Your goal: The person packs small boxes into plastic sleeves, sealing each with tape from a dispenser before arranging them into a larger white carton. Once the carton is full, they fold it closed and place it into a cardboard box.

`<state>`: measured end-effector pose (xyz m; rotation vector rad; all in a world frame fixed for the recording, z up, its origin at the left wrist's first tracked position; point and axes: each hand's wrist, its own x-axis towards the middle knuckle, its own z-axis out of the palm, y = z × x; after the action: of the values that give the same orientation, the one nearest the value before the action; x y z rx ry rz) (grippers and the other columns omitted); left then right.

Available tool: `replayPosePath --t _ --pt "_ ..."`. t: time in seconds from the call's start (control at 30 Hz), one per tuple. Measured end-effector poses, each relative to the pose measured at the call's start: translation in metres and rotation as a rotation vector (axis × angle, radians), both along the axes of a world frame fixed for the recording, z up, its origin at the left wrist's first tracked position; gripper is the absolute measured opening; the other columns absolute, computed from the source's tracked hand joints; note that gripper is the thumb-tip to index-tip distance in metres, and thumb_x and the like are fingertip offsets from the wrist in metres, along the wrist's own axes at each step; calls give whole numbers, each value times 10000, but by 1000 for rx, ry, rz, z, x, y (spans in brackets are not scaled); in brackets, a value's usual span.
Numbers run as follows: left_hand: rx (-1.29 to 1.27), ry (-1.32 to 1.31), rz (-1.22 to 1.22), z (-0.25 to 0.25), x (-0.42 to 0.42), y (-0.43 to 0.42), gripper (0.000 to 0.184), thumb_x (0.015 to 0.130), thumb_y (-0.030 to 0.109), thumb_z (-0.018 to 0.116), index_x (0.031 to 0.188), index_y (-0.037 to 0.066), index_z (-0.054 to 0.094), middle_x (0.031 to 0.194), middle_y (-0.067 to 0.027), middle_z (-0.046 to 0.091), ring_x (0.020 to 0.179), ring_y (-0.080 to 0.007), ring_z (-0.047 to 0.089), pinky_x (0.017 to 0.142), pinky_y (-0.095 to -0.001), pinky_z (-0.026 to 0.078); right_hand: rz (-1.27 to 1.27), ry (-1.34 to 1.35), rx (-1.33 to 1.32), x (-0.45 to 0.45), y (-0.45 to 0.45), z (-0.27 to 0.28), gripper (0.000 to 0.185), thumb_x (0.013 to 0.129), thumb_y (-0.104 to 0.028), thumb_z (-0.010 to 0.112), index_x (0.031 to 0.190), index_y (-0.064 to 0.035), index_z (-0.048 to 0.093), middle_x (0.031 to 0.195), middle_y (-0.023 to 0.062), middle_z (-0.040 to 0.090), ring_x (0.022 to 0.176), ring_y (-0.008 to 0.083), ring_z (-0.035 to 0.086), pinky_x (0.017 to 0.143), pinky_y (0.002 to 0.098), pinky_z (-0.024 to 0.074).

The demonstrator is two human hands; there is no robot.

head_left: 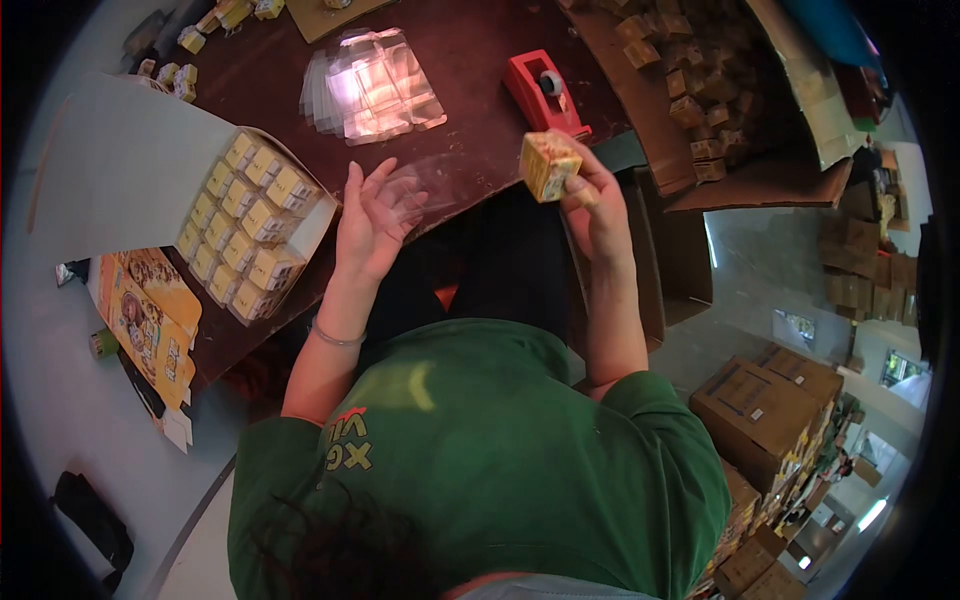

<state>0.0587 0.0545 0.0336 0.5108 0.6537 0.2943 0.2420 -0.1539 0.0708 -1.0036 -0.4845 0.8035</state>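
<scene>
My right hand [598,205] grips a small yellow printed box [551,167] between thumb and fingers, raised over the table's front edge. My left hand [374,220] is palm up, its fingers curved around a see-through plastic box [432,182] whose faint edges stretch to the right; its exact shape is hard to make out. Beyond that hand lies a stack of flat clear plastic boxes [385,88]. Left of it, an open white carton [322,222] holds rows of small yellow boxes [228,222].
A red tape dispenser [545,92] stands on the dark red table [470,50]. At the right, a large cardboard box [650,120] holds many small brown boxes. A printed orange carton [150,320] lies at the left edge. Closed cardboard boxes [765,405] are stacked on the floor.
</scene>
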Motion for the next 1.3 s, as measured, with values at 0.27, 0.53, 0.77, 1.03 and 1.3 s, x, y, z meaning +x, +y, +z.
replayPosePath --t 0.27,0.53,0.77,1.03,1.3 --pt "172 -85 85 -14 -2 -8 547 1027 474 401 1356 45 487 1080 -101 632 994 -263 631 786 -334 511 -7 -164 -90 -54 33 -10 599 861 -22 693 1408 30 453 1301 109 546 1146 174 586 991 309 469" --pt "260 -160 186 -5 -2 -5 548 1014 427 432 1390 28 453 1123 -103 629 1009 -252 626 805 -335 506 -82 -199 -23 -63 51 -14 594 851 16 690 1394 54 454 1284 110 537 1159 189 579 1005 327 468" --pt "226 -182 228 -18 -3 -9 541 999 415 466 1389 42 450 1150 -89 604 1018 -235 620 830 -347 501 -438 -758 -236 -69 56 -5 655 787 -47 764 1376 22 487 1255 146 547 1125 235 585 962 334 474" --pt "532 -190 346 4 -12 -9 385 1000 354 462 1229 47 505 1123 -84 598 971 -180 610 831 -316 501 -84 -689 -132 -83 52 -10 650 775 17 740 1372 41 485 1335 131 510 1195 200 548 1037 327 422" --pt "698 -168 200 0 -22 -1 316 977 269 474 1208 54 496 1147 -90 575 970 -156 597 852 -306 501 -256 -902 -250 -92 44 -13 583 732 -85 815 1264 6 592 1209 183 620 1116 285 616 965 344 474"
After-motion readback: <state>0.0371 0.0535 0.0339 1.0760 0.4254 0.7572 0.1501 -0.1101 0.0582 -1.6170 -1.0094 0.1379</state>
